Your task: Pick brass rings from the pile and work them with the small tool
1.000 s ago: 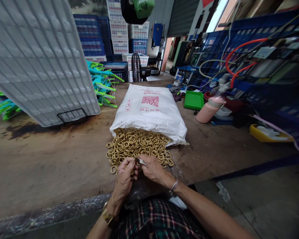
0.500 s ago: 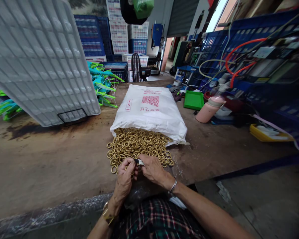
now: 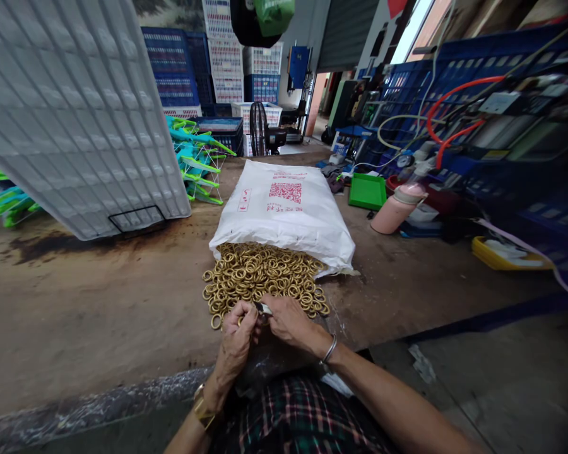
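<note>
Many gold-coloured metal rings spill from the mouth of a white woven sack printed in red, which lies on the worktable. At the near edge of the heap, my left hand is closed, with a gold ring showing between its fingers. My right hand meets it there, wrapped round a small white-and-black tool whose dark end points toward the left fingers. Most of the tool is hidden by my fingers, so I cannot make out its exact kind.
A pale ribbed plastic panel stands at the left, beside bright green and blue plastic pieces. To the right are a green tray, a pink bottle and a yellow tray. The wooden worktable ends near my lap.
Both hands stay in nearly the same place at the heap's edge. The small tool has tilted slightly between them. The rings and sack have not moved.
</note>
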The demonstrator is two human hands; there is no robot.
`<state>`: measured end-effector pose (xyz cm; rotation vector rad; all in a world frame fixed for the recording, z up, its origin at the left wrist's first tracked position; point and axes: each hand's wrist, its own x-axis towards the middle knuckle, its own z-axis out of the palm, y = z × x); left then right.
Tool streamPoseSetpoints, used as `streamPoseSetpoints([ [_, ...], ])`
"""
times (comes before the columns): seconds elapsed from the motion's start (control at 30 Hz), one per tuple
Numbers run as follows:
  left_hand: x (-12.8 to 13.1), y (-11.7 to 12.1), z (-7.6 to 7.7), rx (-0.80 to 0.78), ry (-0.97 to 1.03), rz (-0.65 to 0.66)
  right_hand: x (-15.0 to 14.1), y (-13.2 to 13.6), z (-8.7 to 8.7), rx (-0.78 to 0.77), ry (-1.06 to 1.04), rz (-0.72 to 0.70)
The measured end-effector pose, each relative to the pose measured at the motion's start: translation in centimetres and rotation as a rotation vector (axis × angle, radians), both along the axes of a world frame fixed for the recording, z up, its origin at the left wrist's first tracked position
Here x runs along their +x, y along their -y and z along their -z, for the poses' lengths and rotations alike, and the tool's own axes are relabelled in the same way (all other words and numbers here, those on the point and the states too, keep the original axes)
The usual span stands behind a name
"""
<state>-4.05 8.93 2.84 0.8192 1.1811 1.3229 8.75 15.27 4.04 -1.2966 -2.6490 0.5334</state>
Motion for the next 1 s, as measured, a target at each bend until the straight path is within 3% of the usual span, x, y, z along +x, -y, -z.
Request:
streamPoseSetpoints([
  [0.13,0.5,0.6,-1.6,0.056,0.131,0.120,0.4,-1.1,-0.1,-0.050,-0.026,0.096],
  [0.23,0.6,0.2,-2.3,0.017,0.317,0.073,0.1,-1.6,-0.5,-0.124,-0.338,0.182],
  [0.37,-0.1,-0.4,-2.2,-0.015,0.447,0.021,-0.8,-1.3,-0.3,-0.485,-0.700,0.258],
  [0.5,-0.6,-0.5,-1.6,-0.016,0.469,0.020,-1.4,-0.3,0.2,-0.866,-0.817,0.179],
  [0.57,-0.6,-0.4,-1.4,-0.033,0.461,0.022,-1.5,0.0,0.3,-0.970,-0.851,0.175],
  [0.67,-0.4,-0.3,-1.1,-0.064,0.440,0.033,-1.6,-0.1,0.5,-0.947,-0.892,0.178],
  [0.87,-0.1,-0.3,-0.3,-0.124,0.447,-0.063,-1.1,-0.5,0.4,-0.529,-0.832,0.200],
  [1.0,-0.2,-0.6,0.2,-0.159,0.401,-0.098,-1.0,-0.3,-0.2,-0.421,-0.801,0.144],
])
